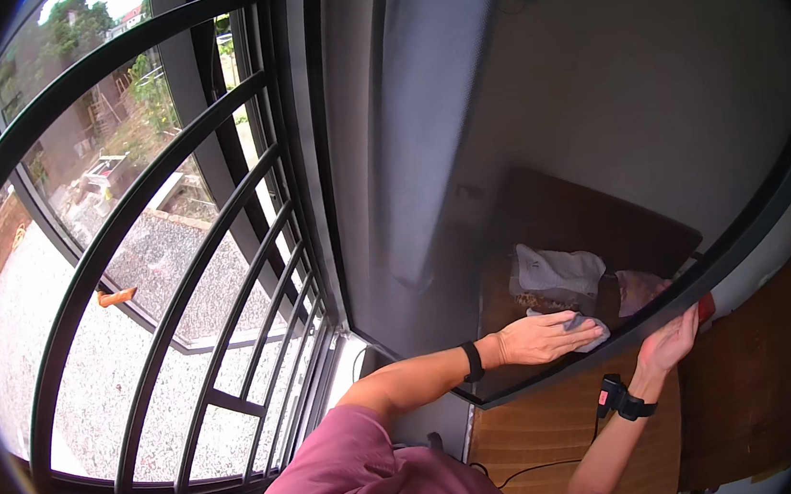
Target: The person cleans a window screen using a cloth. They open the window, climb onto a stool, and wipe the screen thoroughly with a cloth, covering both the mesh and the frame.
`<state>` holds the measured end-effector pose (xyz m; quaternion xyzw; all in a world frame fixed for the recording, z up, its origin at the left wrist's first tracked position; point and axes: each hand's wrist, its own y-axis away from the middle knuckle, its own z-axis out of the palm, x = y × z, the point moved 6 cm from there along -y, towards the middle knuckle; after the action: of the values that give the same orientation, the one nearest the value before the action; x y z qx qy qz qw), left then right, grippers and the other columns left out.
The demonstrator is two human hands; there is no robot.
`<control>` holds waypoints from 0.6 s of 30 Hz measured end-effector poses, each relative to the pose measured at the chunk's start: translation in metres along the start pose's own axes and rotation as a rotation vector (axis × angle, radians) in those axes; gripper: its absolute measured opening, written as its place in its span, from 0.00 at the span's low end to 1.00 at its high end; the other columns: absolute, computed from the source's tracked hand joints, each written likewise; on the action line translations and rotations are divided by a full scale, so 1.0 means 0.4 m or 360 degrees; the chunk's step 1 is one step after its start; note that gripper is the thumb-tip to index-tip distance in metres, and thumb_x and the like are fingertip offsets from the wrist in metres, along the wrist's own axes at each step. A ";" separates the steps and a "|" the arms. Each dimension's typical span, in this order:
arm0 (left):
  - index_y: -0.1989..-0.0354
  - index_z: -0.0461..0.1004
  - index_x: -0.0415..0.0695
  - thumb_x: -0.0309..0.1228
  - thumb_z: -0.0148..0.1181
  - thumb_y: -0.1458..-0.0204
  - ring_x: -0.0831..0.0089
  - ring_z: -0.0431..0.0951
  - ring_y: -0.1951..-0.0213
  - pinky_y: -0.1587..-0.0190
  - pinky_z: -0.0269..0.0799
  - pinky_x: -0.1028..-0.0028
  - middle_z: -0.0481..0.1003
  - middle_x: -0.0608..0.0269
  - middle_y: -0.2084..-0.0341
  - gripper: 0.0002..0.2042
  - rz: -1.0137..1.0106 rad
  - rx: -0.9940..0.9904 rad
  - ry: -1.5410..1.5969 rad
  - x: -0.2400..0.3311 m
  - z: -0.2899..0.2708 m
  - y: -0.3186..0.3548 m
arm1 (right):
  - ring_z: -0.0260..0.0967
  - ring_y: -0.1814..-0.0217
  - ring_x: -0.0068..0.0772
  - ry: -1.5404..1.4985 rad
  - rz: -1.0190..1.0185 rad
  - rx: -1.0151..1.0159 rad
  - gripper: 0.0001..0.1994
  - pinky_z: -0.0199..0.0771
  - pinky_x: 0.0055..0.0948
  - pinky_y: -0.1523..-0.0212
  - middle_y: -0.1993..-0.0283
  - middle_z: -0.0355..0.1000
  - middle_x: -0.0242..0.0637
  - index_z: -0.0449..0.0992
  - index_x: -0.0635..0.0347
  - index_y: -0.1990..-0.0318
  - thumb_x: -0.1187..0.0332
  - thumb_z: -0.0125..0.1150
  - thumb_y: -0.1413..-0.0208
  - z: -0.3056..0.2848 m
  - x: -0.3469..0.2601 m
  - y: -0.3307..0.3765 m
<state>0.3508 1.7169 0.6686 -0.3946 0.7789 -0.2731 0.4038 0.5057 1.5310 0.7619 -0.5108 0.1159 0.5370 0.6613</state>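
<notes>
A large dark panel point(579, 64) in a black frame point(581, 362) stands swung inward in front of me. My left hand point(540, 339), fingers nearly straight, presses a grey cloth point(593, 334) against the panel's lower part. My right hand point(671, 343) is at the frame's lower right edge with its fingers curled round it. Beside those fingertips shows a small red thing point(706, 306), mostly hidden. A pale cloth-like shape point(562, 273) appears in or through the panel above my left hand; I cannot tell which.
Black curved window bars point(135, 202) fill the left side. Beyond them are an outer pane with an orange handle point(117, 296) and a gravel yard point(69, 349). A wooden tabletop point(530, 430) lies below the panel, with a black cable point(539, 468) across it.
</notes>
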 end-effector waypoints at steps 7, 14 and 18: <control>0.37 0.75 0.57 0.33 0.60 0.43 0.75 0.71 0.35 0.30 0.56 0.56 0.69 0.74 0.32 0.23 -0.0254 -0.0127 -0.0536 -0.301 -0.219 0.246 | 0.72 0.43 0.36 -0.0007 -0.0010 0.0008 0.20 0.70 0.35 0.37 0.44 0.75 0.43 0.74 0.64 0.39 0.59 0.44 0.26 0.011 0.001 -0.011; 0.45 0.79 0.42 0.15 0.60 0.53 0.53 0.77 0.43 0.41 0.78 0.60 0.73 0.54 0.44 0.23 -0.0852 0.0521 -0.0838 -0.699 -0.673 0.235 | 0.72 0.44 0.33 -0.0134 0.0071 -0.0236 0.20 0.71 0.36 0.37 0.46 0.76 0.39 0.74 0.58 0.38 0.57 0.46 0.27 0.079 0.002 -0.010; 0.42 0.78 0.55 0.26 0.62 0.44 0.59 0.70 0.43 0.41 0.65 0.61 0.71 0.63 0.47 0.20 -0.0816 0.0913 -0.1603 -0.975 -1.002 -0.047 | 0.71 0.42 0.32 -0.0150 0.0025 -0.0001 0.21 0.70 0.34 0.37 0.43 0.74 0.38 0.73 0.60 0.37 0.57 0.44 0.26 0.063 -0.003 -0.005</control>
<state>0.1610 2.0753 1.0542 -0.5248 0.2699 -0.3399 0.7322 0.4968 1.5508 0.7752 -0.4841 0.0885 0.5658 0.6616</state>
